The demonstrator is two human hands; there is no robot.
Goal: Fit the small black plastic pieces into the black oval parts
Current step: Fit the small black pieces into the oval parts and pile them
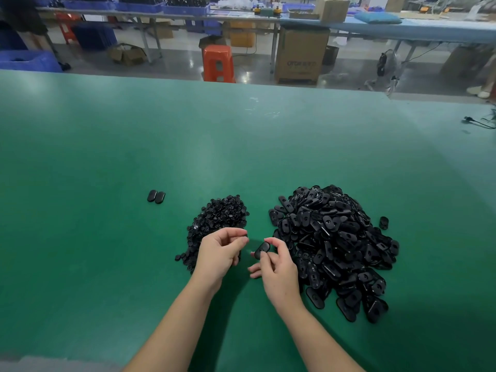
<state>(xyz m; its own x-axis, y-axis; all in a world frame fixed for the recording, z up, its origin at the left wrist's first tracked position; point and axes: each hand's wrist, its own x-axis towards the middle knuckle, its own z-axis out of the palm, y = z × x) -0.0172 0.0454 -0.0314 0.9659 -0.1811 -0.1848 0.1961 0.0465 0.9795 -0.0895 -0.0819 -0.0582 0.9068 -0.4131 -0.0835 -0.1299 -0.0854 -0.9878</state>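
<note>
With only two black oval plastic parts (156, 196) set aside far left on the green table (107, 157) and both heaps large, most remains: right hand (277, 272) pinches an oval (262, 249), left hand (220, 251) seemingly a small piece.

I see green worktop (107, 157), matte, faint scuffs near far edge. Heap of small black plastic pieces (217, 224) centre. Bigger heap of black oval parts (335, 245) just right of it. Two ovals (156, 196) touching, apart at left. One stray part (383, 222) right of big heap. Black cable (480, 122) at far right edge.
</note>
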